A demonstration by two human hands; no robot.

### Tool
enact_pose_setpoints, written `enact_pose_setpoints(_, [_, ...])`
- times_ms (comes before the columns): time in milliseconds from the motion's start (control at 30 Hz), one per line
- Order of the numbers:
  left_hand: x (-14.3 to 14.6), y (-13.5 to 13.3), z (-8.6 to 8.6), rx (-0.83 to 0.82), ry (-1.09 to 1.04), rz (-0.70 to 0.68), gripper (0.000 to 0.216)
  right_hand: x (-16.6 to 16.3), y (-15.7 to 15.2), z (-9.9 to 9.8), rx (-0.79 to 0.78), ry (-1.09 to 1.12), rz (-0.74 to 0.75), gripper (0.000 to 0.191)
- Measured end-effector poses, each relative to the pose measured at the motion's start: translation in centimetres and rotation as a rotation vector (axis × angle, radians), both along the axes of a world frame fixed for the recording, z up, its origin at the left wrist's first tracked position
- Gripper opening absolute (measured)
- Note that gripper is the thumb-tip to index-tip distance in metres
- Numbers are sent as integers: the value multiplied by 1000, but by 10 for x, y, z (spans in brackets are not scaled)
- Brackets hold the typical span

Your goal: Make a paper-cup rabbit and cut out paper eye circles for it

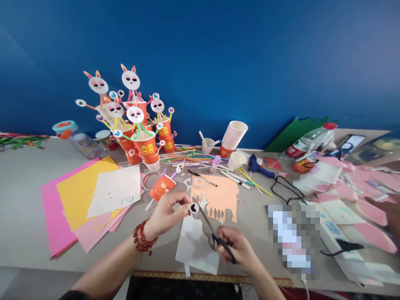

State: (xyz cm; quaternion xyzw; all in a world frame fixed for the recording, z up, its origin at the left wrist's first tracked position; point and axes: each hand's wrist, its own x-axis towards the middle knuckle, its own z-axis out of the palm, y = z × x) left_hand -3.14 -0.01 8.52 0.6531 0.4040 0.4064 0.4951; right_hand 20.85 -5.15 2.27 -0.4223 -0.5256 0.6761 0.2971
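Note:
Between the fingertips of my left hand (pixel 170 214) is a small round white paper disc (pixel 194 208) with a black heart-like mark. My right hand (pixel 233 248) grips a pair of black-handled scissors (pixel 208 223), whose blades reach up to the disc's right edge. Below the hands lies a white sheet of paper (pixel 198 246). Just beyond them is an orange paper sheet (pixel 225 193) with leaf-shaped cut-outs and scraps on it. A tilted red paper cup (pixel 161 187) with a small rabbit face stands close behind my left hand.
Several red cups with rabbit figures (pixel 145 146) stand at the back left. Coloured sheets (pixel 78 191) lie left. Behind are pens, stacked cups (pixel 233 137) and a blue glue gun (pixel 260 166). At right are a blurred-out phone, a power strip (pixel 337 237) and another person's hand (pixel 392 216).

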Motion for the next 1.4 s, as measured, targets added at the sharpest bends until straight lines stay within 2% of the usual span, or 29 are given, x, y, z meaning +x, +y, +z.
enact_pose_setpoints(200, [-1,1,0,7,18,-1,17,2,2,-2,43,-3,13,49])
enact_pose_setpoints(367, [-4,2,-3,1,28,1,16,4,3,-2,12,-29,-5,47])
enact_pose_setpoints(467, [-8,5,-9,-43,42,20,16,7,5,2,5,-44,-51,47])
enact_pose_setpoints(567, [-10,11,-18,-102,94,25,17,11,10,3,79,-59,-161,44])
enact_pose_setpoints(633, [-8,14,-23,-85,209,28,17,13,13,1,142,-76,-248,43])
enact_pose_setpoints(700, [-5,18,-28,17,432,35,18,14,15,-4,182,-107,-314,43])
enact_pose_setpoints(767, [0,20,-33,137,656,33,20,14,15,-11,194,-141,-343,43])
enact_pose_setpoints(833, [6,23,-37,205,790,27,21,14,15,-17,192,-163,-352,43])
enact_pose_setpoints(1167, [34,42,-60,289,1147,108,24,12,13,-30,215,-195,-361,40])
enact_pose_setpoints(1400, [39,46,-69,311,1283,80,25,15,12,-34,211,-150,-357,38])
